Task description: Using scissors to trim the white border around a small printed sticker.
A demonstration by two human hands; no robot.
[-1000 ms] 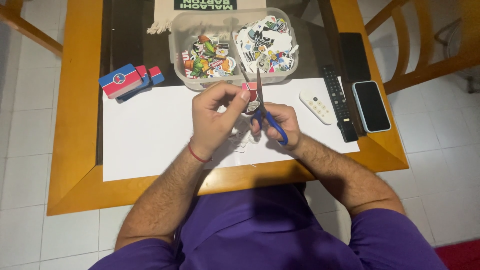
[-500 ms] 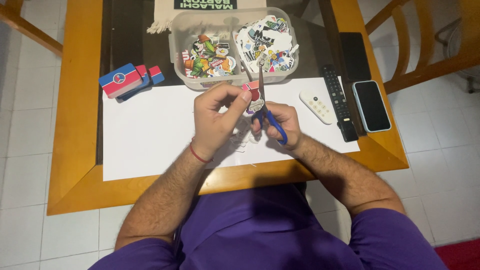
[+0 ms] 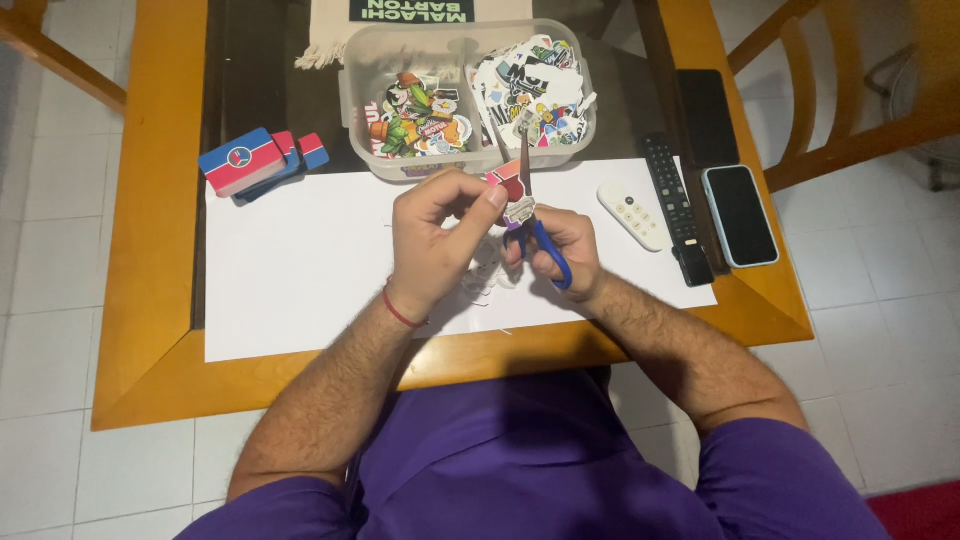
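Note:
My left hand (image 3: 440, 235) pinches a small red and white sticker (image 3: 508, 190) above a white sheet of paper (image 3: 300, 265). My right hand (image 3: 560, 250) grips blue-handled scissors (image 3: 528, 205), whose blades point away from me and meet the sticker's edge. Small white paper scraps (image 3: 485, 280) lie on the sheet under my hands. A red band circles my left wrist.
A clear two-part plastic tub (image 3: 465, 95) of cut stickers stands behind my hands. Red and blue card boxes (image 3: 250, 160) lie at the left. A white remote (image 3: 633, 213), a black remote (image 3: 675, 205) and two phones (image 3: 740, 215) lie at the right. Wooden chairs flank the table.
The scissors' blades have shifted slightly along the sticker and my left fingers have turned it a little. Both hands stay in the same place.

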